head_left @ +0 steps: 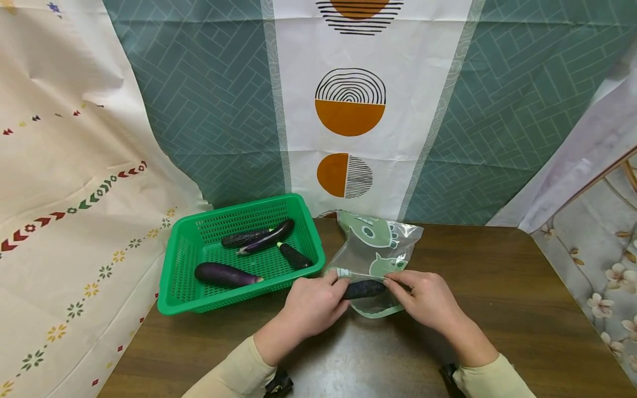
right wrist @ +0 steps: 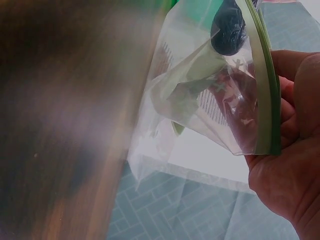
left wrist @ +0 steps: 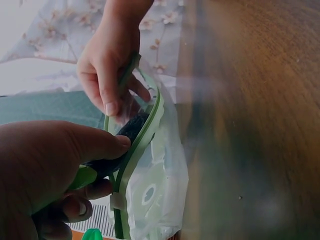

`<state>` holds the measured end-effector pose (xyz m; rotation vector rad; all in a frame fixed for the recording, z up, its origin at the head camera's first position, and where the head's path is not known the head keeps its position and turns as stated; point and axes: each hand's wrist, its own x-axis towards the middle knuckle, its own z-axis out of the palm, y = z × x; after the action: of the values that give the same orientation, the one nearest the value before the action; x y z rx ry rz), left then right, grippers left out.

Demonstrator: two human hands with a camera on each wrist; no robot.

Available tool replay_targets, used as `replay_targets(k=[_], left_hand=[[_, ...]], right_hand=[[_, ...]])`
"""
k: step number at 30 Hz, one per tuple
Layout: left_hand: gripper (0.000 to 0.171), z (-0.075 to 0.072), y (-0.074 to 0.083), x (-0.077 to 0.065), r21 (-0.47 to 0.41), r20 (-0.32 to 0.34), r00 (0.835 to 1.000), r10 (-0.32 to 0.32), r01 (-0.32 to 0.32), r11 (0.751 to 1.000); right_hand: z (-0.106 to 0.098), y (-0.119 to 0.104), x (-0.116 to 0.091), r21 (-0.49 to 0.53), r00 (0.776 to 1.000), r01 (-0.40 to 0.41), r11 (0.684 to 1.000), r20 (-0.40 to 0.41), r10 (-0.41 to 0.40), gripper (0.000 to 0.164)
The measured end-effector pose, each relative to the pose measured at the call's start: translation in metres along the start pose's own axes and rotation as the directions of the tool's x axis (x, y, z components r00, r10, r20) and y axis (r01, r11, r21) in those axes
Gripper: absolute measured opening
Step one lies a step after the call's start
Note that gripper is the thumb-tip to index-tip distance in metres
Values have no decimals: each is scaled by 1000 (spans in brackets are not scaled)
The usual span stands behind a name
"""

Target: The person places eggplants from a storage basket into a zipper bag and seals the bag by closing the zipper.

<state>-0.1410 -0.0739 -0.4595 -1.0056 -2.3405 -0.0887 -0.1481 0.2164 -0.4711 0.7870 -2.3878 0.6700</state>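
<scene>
My left hand [head_left: 316, 304] grips a dark, wrinkled eggplant [head_left: 365, 288] near its green stem end, thumb on top in the left wrist view. The eggplant's far end lies inside the mouth of a clear zip bag [head_left: 365, 251] with green animal prints. Through the plastic, the right wrist view shows its rounded tip [right wrist: 229, 35]. My right hand [head_left: 428, 298] pinches the bag's green zip edge [right wrist: 270, 100] at the right side of the opening. The mouth gapes between the two hands, with a pale slider [left wrist: 118, 200] on the zip near the left hand.
A green plastic basket [head_left: 239, 297] stands left of the bag. It holds a large purple eggplant [head_left: 224, 275], a slim one [head_left: 269, 237], a bumpy dark one [head_left: 244, 237] and a small green-stemmed one [head_left: 294, 256]. Patterned cloths [head_left: 209, 99] hang behind the wooden table [head_left: 497, 309].
</scene>
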Motion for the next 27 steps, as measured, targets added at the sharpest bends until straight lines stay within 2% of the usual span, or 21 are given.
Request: replay_targets(k=[6,14,20,27], left_hand=[[37,2,5,-1,3,-7,1000,-30,30,1000],[41,4,13,-4,-87,79,990,-114,121,989],[41,2,18,-1,-186,181,960,-214,247,951],[40,0,23,1,-257,230,928,-293,349,901]], right_hand=[[1,0,0,0,1000,-5,1000,-1,5,17],[3,1,-2,0,1000,-13,1000,9,13,16],[4,3,-3,-9,1000,-20,1000,17,20,17],[3,5,-4,-14,1000,-23,1000,12,23,17]])
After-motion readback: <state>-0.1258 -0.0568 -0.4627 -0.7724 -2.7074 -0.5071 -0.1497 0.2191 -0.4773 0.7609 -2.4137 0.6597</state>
